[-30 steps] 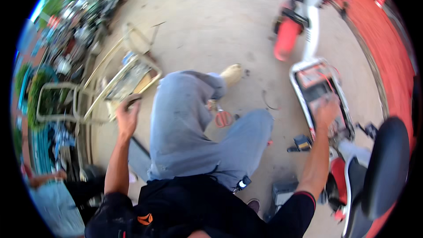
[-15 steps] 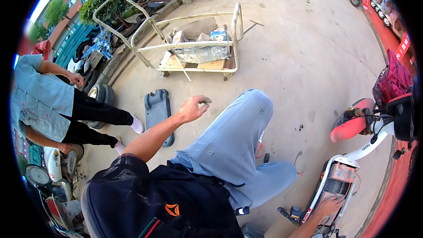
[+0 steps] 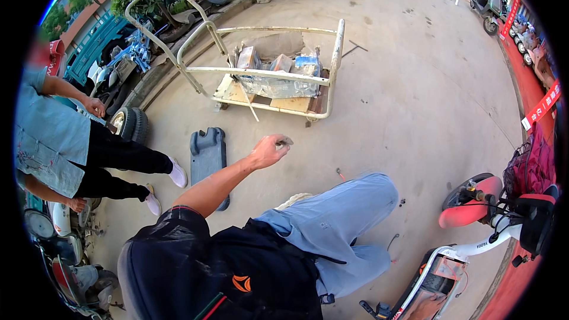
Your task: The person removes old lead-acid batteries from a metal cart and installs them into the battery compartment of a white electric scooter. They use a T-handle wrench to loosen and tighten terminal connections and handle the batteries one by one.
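Observation:
My left hand (image 3: 271, 152) is held out over the ground, fingers loosely curled, fingertips greyish, a gap by the thumb and nothing seen in it. Beyond my left forearm a dark plastic footboard cover (image 3: 207, 153) lies flat. At the lower right stands a white and red electric scooter (image 3: 489, 243) with its floor compartment uncovered. My right hand (image 3: 428, 307) reaches into that compartment with fingers extended, partly cut off by the picture's edge. Block-shaped batteries (image 3: 448, 268) sit inside the compartment, thin red wires beside them.
A cream metal trolley (image 3: 267, 71) ahead carries several boxy batteries (image 3: 278, 83). Another person (image 3: 59, 136) stands at the left, near loose wheels (image 3: 133, 124) and parked vehicles. A short wire (image 3: 393, 242) lies on the ground by my knee. A red strip (image 3: 517, 261) runs along the right.
The view has shifted, so the scooter and my right hand sit lower and are cut off more. My bent knee has moved right and down. My left hand stays raised.

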Motion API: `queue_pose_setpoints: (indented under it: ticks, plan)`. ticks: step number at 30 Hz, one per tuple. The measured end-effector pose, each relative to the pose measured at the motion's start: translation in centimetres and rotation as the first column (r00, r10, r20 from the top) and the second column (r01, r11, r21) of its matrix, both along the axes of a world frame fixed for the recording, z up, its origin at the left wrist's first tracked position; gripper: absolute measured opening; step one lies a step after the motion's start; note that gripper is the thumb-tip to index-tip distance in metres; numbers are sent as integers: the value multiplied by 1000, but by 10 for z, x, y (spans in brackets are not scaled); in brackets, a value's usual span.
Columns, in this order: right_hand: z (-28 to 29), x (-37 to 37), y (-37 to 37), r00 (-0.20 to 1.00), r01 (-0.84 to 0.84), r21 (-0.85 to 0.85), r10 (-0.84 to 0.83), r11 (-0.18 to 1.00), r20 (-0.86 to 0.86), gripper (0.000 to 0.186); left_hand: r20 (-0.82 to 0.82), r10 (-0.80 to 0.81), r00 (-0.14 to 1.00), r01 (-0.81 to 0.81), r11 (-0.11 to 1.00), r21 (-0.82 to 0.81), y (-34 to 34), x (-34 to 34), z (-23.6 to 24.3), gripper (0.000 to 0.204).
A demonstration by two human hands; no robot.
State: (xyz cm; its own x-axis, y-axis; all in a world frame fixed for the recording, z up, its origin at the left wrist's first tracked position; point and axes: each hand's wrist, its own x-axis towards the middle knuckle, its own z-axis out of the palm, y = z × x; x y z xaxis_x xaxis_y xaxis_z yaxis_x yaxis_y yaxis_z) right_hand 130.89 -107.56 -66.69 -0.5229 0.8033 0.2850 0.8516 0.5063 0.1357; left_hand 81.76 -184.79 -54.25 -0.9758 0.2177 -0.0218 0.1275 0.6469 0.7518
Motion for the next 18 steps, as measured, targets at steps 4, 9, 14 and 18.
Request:
queue_pose_setpoints:
  ticks: [4, 9, 14, 18]
  plan:
    - [24, -58, -20, 986, 119, -137, -101, 983, 134, 51, -58, 48, 997, -45, 998, 45, -20, -54, 0, 27]
    - [79, -186, -56, 965, 216, -285, -159, 934, 208, 49, -98, 63, 993, -53, 993, 103, -28, -127, 23, 27]
    - [142, -423, -197, 888, -432, -230, 367, 872, -277, 45, -133, 135, 982, -123, 988, 89, -62, -179, 41, 27]
    - [186, -584, -305, 548, -825, -216, 644, 523, -534, 45, -156, 172, 973, -161, 983, 83, -91, -225, 60, 28]
